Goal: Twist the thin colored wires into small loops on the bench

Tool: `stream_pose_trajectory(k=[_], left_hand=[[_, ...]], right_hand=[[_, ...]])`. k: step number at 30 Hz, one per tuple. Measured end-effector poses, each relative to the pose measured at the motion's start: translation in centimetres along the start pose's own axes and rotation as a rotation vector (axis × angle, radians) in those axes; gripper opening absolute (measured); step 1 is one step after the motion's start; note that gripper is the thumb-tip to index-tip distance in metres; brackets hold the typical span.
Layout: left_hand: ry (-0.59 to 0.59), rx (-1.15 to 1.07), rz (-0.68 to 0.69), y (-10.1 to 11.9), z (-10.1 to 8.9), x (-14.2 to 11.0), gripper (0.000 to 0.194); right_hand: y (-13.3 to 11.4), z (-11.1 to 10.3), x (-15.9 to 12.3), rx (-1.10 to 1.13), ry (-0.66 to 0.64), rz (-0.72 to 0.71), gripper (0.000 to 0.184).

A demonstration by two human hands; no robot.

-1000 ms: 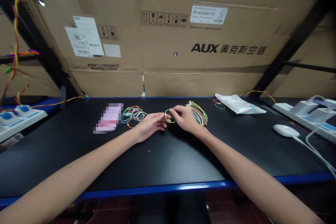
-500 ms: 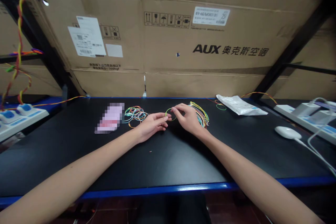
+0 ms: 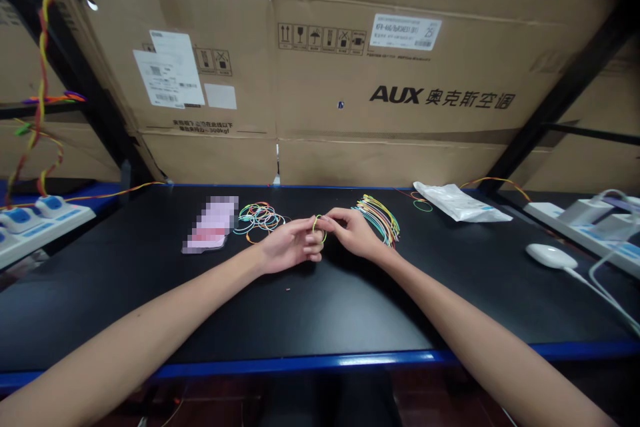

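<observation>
the left hand (image 3: 287, 247) and right hand (image 3: 356, 232) have drawn together, fingers pinched narrow on the green wire loop (image 3: 325, 236). it now seems gathered at one spot.

Yellow-green wire loop (image 3: 315, 222), multicoloured wire bundle (image 3: 383, 219), black tabletop (image 3: 350, 307), blue table edge (image 3: 300, 366), black-printed brown cardboard (image 3: 310, 117)

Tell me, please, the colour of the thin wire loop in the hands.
The thin wire loop is yellow-green, seen best in the head view.
</observation>
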State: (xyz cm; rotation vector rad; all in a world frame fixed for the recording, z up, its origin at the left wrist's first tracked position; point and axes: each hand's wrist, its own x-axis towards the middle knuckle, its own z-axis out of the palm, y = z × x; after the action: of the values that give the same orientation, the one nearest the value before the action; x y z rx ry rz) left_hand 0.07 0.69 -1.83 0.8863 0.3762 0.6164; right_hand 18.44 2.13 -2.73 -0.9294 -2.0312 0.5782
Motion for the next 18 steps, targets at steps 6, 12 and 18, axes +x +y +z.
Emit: stream_pose_trajectory(k=[6,12,18], left_hand=[[-0.015,0.114,0.004,-0.37,0.33,-0.33,0.02],[0.054,0.283,0.068,-0.95,0.47,-0.08,0.024],[0.104,0.311,0.077,-0.72,0.2,-0.11,0.025]], right_hand=[[-0.34,0.11,-0.21,0.012,-0.017,-0.039,0.03],[0.09,-0.2,-0.28,-0.154,0.038,-0.154,0.032],[0.16,-0.5,-0.24,-0.259,0.15,-0.204,0.026]])
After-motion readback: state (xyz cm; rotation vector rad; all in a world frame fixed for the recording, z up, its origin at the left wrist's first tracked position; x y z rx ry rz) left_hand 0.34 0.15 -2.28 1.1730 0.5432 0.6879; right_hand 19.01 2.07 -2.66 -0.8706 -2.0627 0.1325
